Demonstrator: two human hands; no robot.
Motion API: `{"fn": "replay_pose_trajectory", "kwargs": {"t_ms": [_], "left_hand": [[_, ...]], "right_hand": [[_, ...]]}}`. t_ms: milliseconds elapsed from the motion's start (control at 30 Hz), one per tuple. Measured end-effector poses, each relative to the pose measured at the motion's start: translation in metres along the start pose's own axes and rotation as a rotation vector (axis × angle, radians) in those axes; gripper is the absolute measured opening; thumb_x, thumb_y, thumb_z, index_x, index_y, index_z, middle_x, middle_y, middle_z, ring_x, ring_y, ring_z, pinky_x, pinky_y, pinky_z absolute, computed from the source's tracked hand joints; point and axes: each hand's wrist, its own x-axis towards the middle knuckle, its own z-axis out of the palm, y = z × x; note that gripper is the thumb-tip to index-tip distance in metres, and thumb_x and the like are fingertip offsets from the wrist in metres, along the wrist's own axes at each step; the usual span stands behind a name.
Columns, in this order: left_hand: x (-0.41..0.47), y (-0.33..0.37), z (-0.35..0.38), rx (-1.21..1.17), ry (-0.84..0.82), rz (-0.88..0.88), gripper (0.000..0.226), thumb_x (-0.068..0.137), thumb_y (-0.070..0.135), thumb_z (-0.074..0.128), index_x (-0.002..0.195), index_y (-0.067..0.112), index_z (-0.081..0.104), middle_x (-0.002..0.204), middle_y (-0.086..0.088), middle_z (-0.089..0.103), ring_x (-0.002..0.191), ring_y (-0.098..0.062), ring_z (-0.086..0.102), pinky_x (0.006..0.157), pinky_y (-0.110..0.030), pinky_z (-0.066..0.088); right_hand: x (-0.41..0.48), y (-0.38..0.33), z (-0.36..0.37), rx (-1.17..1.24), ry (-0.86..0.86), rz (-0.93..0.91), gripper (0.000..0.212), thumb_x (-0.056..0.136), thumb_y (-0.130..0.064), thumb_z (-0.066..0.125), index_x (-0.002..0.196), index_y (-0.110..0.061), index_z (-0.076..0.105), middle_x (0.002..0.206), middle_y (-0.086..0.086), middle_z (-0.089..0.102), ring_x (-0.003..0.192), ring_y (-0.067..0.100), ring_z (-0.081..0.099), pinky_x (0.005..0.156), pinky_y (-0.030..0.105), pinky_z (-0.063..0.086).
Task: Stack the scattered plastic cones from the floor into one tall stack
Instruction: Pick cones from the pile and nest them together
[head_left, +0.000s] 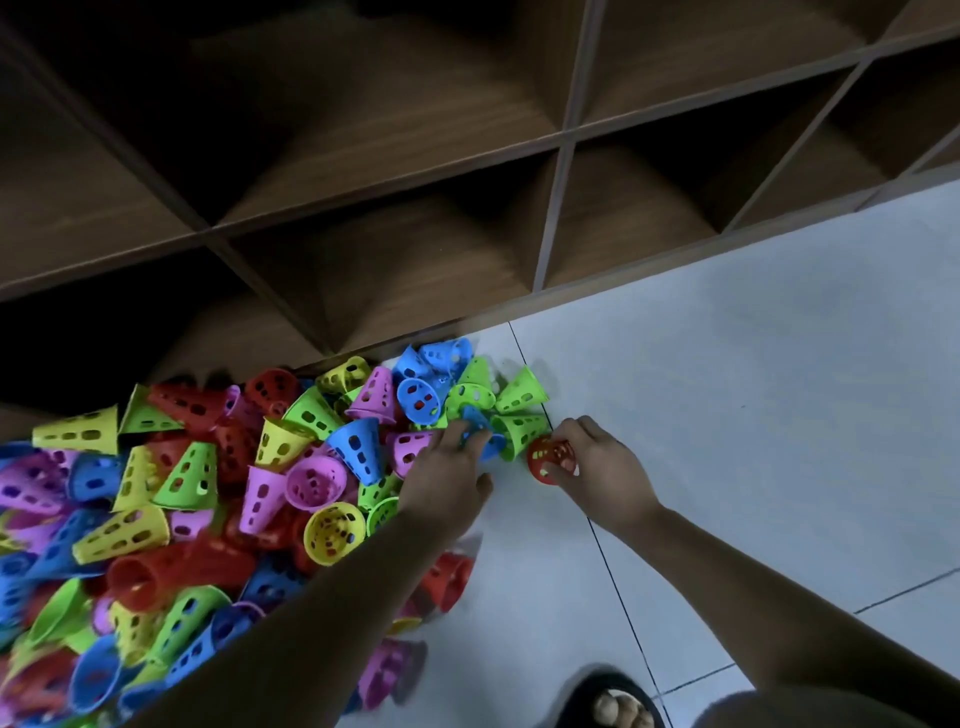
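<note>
Head view: pale tiled floor (753, 415), with a dark wooden cubby shelf (561, 145) running along its far edge. A big pile of cones (234, 493) in red, blue, green, yellow and purple, all perforated, covers the left part of the floor up against the shelf base; most lie tipped on their sides, some with the open end up. The left hand (447, 483) reaches over the right edge of the pile, and its fingers (454, 434) touch a blue cone (485, 441). Motion blur, so I cannot tell whether they close around it. The right hand (602, 462) is just beside it to the right, low over the floor, its fingers (569, 430) curled round a red cone (545, 460), gripping it. The red cone sits at a dark grout line (613, 571), close to the blue one. A few green cones (522, 392) lie just beyond both hands, near the shelf base. A foot in a dark sandal (615, 701) is at the near edge of the floor.
</note>
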Motion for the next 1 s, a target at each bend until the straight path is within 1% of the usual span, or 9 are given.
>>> {"fn": "replay_pose_trajectory", "kwargs": {"t_ms": [100, 167, 333, 433, 533, 667, 800, 867, 1000], "left_hand": [[0.002, 0.003, 0.007, 0.019, -0.002, -0.035, 0.062, 0.102, 0.035, 0.058, 0.16, 0.024, 0.04, 0.161, -0.005, 0.039, 0.138, -0.027, 0.05, 0.111, -0.041, 0.05], [0.005, 0.005, 0.01, 0.002, -0.003, -0.073, 0.059, 0.102, 0.035, 0.057, 0.158, 0.022, 0.041, 0.159, -0.007, 0.041, 0.136, -0.029, 0.053, 0.11, -0.042, 0.051], [0.011, 0.008, 0.017, -0.044, 0.019, -0.128, 0.045, 0.104, 0.042, 0.056, 0.142, 0.018, 0.047, 0.151, -0.012, 0.046, 0.122, -0.032, 0.065, 0.095, -0.044, 0.059], [0.015, 0.009, 0.023, -0.093, -0.009, -0.172, 0.043, 0.105, 0.045, 0.056, 0.136, 0.016, 0.048, 0.142, -0.013, 0.05, 0.113, -0.034, 0.068, 0.085, -0.045, 0.06], [0.02, 0.011, 0.029, -0.208, -0.018, -0.236, 0.052, 0.104, 0.04, 0.063, 0.145, 0.014, 0.043, 0.135, -0.015, 0.057, 0.114, -0.036, 0.068, 0.09, -0.045, 0.057], [0.026, 0.011, 0.041, -0.375, -0.01, -0.343, 0.074, 0.095, 0.034, 0.078, 0.151, 0.013, 0.034, 0.125, -0.016, 0.068, 0.113, -0.034, 0.069, 0.095, -0.043, 0.058], [0.028, 0.011, 0.048, -0.553, 0.013, -0.38, 0.051, 0.094, 0.032, 0.076, 0.132, 0.02, 0.045, 0.118, -0.013, 0.066, 0.107, -0.032, 0.065, 0.086, -0.037, 0.055], [0.029, 0.011, 0.048, -0.64, 0.02, -0.396, 0.045, 0.097, 0.036, 0.068, 0.134, 0.025, 0.045, 0.124, -0.014, 0.063, 0.106, -0.031, 0.064, 0.087, -0.037, 0.056], [0.03, 0.009, 0.047, -0.723, 0.042, -0.433, 0.062, 0.094, 0.041, 0.077, 0.143, 0.028, 0.041, 0.136, -0.008, 0.062, 0.115, -0.028, 0.066, 0.096, -0.04, 0.059]], "right_hand": [[0.013, -0.008, 0.005, -0.126, 0.043, -0.039, 0.041, 0.079, -0.051, 0.074, 0.109, -0.025, 0.063, 0.103, -0.003, 0.062, 0.097, 0.025, 0.061, 0.082, 0.039, 0.05], [0.021, -0.016, 0.008, -0.197, 0.035, -0.06, 0.054, 0.074, -0.052, 0.072, 0.119, -0.023, 0.063, 0.11, 0.0, 0.064, 0.1, 0.027, 0.061, 0.086, 0.042, 0.049], [0.038, -0.034, 0.02, -0.312, -0.092, -0.112, 0.069, 0.076, -0.037, 0.072, 0.142, -0.025, 0.054, 0.128, 0.004, 0.061, 0.11, 0.032, 0.062, 0.09, 0.044, 0.051], [0.05, -0.04, 0.027, -0.39, -0.179, -0.124, 0.07, 0.079, -0.036, 0.075, 0.144, -0.025, 0.05, 0.131, 0.006, 0.058, 0.115, 0.033, 0.061, 0.091, 0.043, 0.051], [0.059, -0.04, 0.032, -0.448, -0.182, -0.155, 0.071, 0.073, -0.036, 0.084, 0.136, -0.025, 0.055, 0.126, 0.006, 0.06, 0.113, 0.033, 0.061, 0.089, 0.043, 0.051], [0.065, -0.037, 0.038, -0.522, -0.199, -0.195, 0.075, 0.071, -0.039, 0.087, 0.136, -0.026, 0.053, 0.127, 0.003, 0.062, 0.116, 0.031, 0.056, 0.09, 0.042, 0.049], [0.068, -0.041, 0.036, -0.542, -0.21, -0.211, 0.066, 0.078, -0.033, 0.082, 0.136, -0.026, 0.052, 0.129, 0.003, 0.063, 0.117, 0.033, 0.053, 0.09, 0.041, 0.047], [0.069, -0.042, 0.034, -0.498, -0.222, -0.216, 0.062, 0.087, -0.032, 0.074, 0.143, -0.026, 0.048, 0.135, 0.004, 0.06, 0.122, 0.034, 0.049, 0.094, 0.04, 0.048], [0.074, -0.043, 0.031, -0.409, -0.31, -0.172, 0.094, 0.086, -0.034, 0.082, 0.162, -0.029, 0.027, 0.145, 0.006, 0.051, 0.133, 0.035, 0.041, 0.103, 0.039, 0.05]]}}
